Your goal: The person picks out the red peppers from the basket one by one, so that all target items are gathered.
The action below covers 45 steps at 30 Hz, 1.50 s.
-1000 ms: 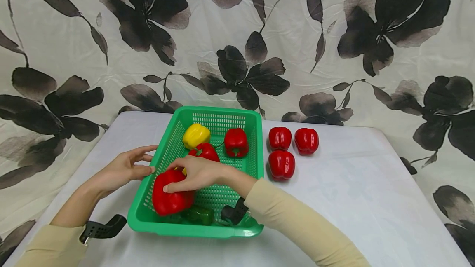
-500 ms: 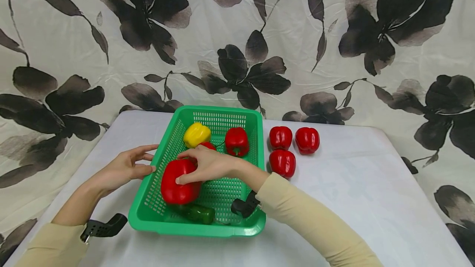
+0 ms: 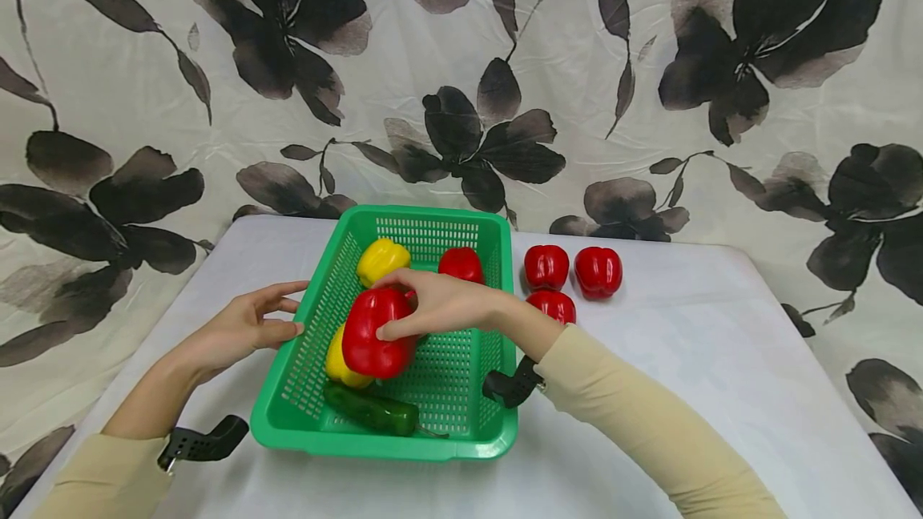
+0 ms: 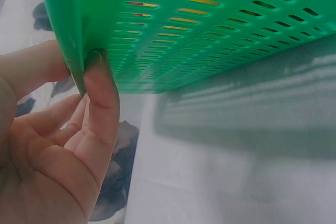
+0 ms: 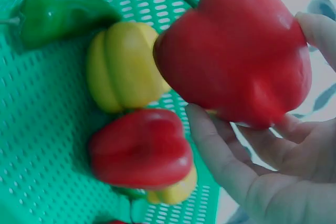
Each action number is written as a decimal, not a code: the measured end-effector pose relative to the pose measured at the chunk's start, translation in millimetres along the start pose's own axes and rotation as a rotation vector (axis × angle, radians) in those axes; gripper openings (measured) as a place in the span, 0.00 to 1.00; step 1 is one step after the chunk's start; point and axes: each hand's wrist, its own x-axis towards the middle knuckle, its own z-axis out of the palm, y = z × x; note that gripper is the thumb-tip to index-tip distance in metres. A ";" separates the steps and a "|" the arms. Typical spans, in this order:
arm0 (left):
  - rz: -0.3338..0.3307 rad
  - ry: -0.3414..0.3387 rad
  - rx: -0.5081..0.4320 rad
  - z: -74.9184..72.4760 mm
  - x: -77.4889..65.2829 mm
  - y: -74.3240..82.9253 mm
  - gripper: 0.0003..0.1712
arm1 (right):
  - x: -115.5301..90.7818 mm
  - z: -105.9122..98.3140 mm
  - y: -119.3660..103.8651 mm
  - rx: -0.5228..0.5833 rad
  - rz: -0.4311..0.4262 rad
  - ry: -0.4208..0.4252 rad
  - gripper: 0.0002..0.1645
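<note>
My right hand (image 3: 450, 304) grips a large red bell pepper (image 3: 371, 339) and holds it above the inside of the green plastic basket (image 3: 382, 447). In the right wrist view the thumb and fingers lie round this pepper, its green stem pointing away from the palm. My left hand (image 3: 241, 331) pinches the basket's left rim between thumb and fingers, as the left wrist view shows. Below the held pepper lie a yellow bell pepper (image 3: 342, 365) and a long green pepper (image 3: 378, 409). Another red bell pepper (image 5: 142, 148) in the basket is mostly hidden by my right hand in the head view.
At the basket's far end sit a second yellow bell pepper (image 3: 383, 261) and a red one (image 3: 461, 263). Three red bell peppers (image 3: 598, 272) stand on the white-covered table (image 3: 692, 343) just right of the basket. A flowered cloth (image 3: 591, 102) hangs behind.
My right hand has lifted the red bell pepper and moved it right and toward the back, uncovering the yellow pepper and more of the green one. My left hand stays at the rim.
</note>
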 end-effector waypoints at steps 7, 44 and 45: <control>-0.006 0.001 0.007 -0.7 -0.2 0.3 0.42 | -20.8 -18.8 5.3 0.040 -0.004 0.027 0.39; -0.016 0.009 -0.001 -0.1 0.1 0.7 0.42 | -94.5 -68.5 49.5 0.139 0.050 0.301 0.49; -0.014 0.008 -0.001 -0.1 0.0 0.9 0.42 | -96.4 -68.7 51.0 0.134 0.056 0.303 0.48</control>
